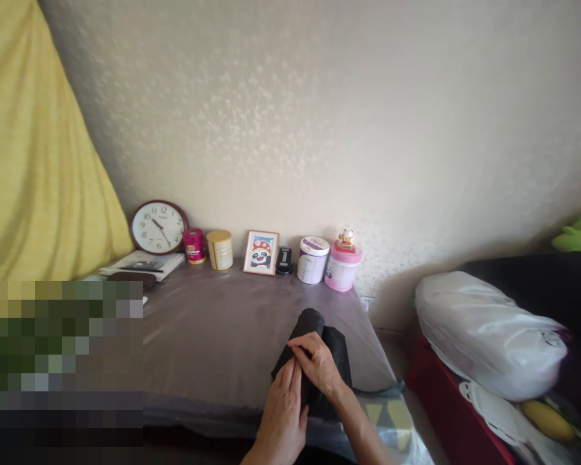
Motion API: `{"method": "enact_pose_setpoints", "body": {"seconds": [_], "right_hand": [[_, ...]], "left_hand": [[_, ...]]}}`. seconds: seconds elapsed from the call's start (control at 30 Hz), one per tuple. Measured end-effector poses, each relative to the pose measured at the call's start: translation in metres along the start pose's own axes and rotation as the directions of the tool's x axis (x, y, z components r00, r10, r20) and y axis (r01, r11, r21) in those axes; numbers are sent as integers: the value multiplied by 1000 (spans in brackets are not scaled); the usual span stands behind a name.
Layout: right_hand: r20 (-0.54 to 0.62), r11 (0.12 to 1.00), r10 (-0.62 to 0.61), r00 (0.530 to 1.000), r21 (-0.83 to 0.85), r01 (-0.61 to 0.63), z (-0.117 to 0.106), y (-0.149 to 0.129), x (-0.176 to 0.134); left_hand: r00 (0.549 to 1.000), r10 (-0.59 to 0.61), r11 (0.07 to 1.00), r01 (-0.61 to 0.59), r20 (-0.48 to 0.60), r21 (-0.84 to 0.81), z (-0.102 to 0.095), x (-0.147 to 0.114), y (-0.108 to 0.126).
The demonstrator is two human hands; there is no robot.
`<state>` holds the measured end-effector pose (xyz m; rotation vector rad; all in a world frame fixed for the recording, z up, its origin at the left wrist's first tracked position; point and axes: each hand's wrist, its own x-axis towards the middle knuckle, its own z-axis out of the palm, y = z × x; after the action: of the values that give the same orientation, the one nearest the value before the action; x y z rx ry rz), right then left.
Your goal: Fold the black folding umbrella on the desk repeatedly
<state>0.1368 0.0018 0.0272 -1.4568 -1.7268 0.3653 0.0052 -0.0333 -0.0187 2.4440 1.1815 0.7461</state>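
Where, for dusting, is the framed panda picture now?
In the head view, the framed picture stands at the back of the table, right of the yellow can, left of a black object.

A clock (159, 227) (dark-rimmed) stands; a framed panda picture (261, 253) too.

The left hand (283, 395) points forward, fingers (285, 376) close together. The right hand (318, 363) curls leftward just ahead. Both forearms (358, 420) angle inward

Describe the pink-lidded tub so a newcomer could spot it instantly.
On the grey table by the wall, a row of things lines the far edge. The pink-lidded tub stands at the row's right end. Unlike the purple-lidded tub beside it, it has a small cat figurine on top.
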Motion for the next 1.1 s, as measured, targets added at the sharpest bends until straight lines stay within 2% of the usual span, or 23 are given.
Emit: {"method": "enact_pose_setpoints", "body": {"seconds": [0.1,0.17,0.27,0.43,0.53,0.63,0.7,0.77,0.8,0.87,0.97,1.03,1.1], "right_hand": [[47,989,-104,993,-99,108,-1,7,0],[78,981,-100,992,-162,112,0,15,6],[65,972,-59,996,-225,72,3,31,20],[-1,957,33,999,-288,-32,2,54,48],[-108,937,83,991,-331,-115,-4,56,55],[-235,947,25,972,-306,-99,-7,45,43],[-188,969,-76,979,-246,28,-5,34,28],[-43,971,-135,990,-203,124,0,26,15],[9,970,-134,991,-204,133,3,25,12],[15,966,-89,996,-242,90,7,29,14],[-143,953,19,990,-296,-61,2,47,27],[-266,942,114,957,-278,-189,-10,61,31],[-364,919,236,901,-217,-329,-26,74,25]], "left_hand": [[996,-47,999,46,82,11,-6,3,4],[988,-67,998,65,137,15,-11,4,6],[981,-80,997,77,177,25,-15,4,7],[981,-95,995,88,169,48,-13,3,6],[982,-82,996,76,171,41,-11,3,5],[987,-49,999,45,154,30,-8,1,2],[992,-26,1000,24,121,16,-5,0,0],[996,-14,1000,14,91,-1,-3,-1,-2],[996,-11,1000,11,83,-9,-2,-1,-3],[996,-4,1000,5,84,-20,-2,-1,-4],[995,0,999,3,97,-34,-3,-1,-4],[995,6,999,-1,95,-53,-3,-1,-5],[996,15,997,-8,88,-78,-3,-1,-6]]}}
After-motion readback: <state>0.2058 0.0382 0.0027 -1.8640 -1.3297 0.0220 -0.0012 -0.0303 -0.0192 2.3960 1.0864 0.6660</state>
